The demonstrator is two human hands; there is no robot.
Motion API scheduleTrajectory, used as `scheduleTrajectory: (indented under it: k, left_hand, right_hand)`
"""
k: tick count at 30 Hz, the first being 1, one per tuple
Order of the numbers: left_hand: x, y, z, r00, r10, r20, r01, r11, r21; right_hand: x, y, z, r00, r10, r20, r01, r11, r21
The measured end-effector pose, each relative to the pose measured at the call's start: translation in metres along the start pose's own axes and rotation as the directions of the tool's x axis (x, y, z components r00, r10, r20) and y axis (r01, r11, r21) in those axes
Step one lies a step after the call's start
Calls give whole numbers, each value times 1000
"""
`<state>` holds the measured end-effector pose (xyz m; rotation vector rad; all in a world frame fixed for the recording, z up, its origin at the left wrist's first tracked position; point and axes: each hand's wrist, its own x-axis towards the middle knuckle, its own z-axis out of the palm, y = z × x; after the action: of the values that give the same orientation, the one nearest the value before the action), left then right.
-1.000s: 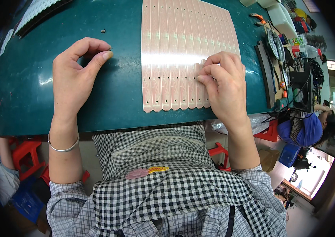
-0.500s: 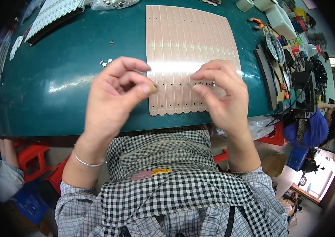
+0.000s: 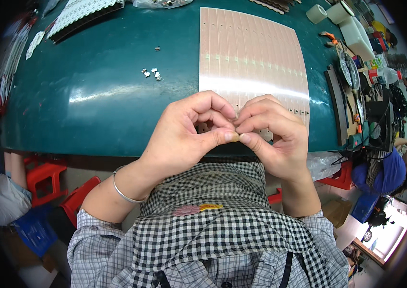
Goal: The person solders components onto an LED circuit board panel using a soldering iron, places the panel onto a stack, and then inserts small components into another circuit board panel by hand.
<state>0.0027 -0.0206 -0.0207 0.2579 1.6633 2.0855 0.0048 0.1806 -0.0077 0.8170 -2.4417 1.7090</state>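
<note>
Close to the table's near edge, my left hand [image 3: 182,132] and my right hand [image 3: 280,137] meet with thumb tips touching. Both have their fingers curled into a pinch. Whatever lies between the fingertips is too small or hidden to make out. Behind and partly under them lies a pale pink panel [image 3: 251,45], scored into long strips with rows of small holes. Small dark metal pieces [image 3: 296,111] sit along one row at its right side. Several small silvery parts [image 3: 153,73] lie loose to the left of the panel, with a single one [image 3: 157,49] farther back.
The green tabletop [image 3: 102,115] spreads to the left. A stack of white strips [image 3: 81,19] and a clear bag [image 3: 160,4] stand at the back. Dark bars [image 3: 336,105], a roll [image 3: 316,14], a bottle [image 3: 383,75] and tools crowd the right side. Red stools [image 3: 45,180] stand below.
My hands, apart before, have come together at the fingertips, the left moving right and slightly nearer. The whole scene has shifted somewhat rightward in view.
</note>
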Motion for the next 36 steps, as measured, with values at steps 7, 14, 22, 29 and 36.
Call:
scheduleTrajectory:
  k: [7, 14, 22, 29, 36]
  left_hand:
    - [6, 13, -25, 924, 383, 17, -299, 691, 658]
    - [13, 15, -89, 905, 400, -145, 2, 337, 942]
    - [14, 10, -77, 918, 364, -157, -30, 460, 887]
    - [13, 8, -78, 869, 465, -170, -74, 462, 884]
    - [14, 7, -81, 846, 460, -269, -53, 575, 817]
  right_hand:
    - [5, 9, -13, 992, -98, -75, 69, 945, -318]
    - [1, 33, -21, 997, 23, -70, -56, 853, -519]
    - [3, 34, -18, 999, 6, -34, -25, 799, -601]
    - [9, 31, -16, 1000, -6, 0, 5, 785, -619]
    - [5, 35, -18, 999, 39, -21, -44, 816, -576]
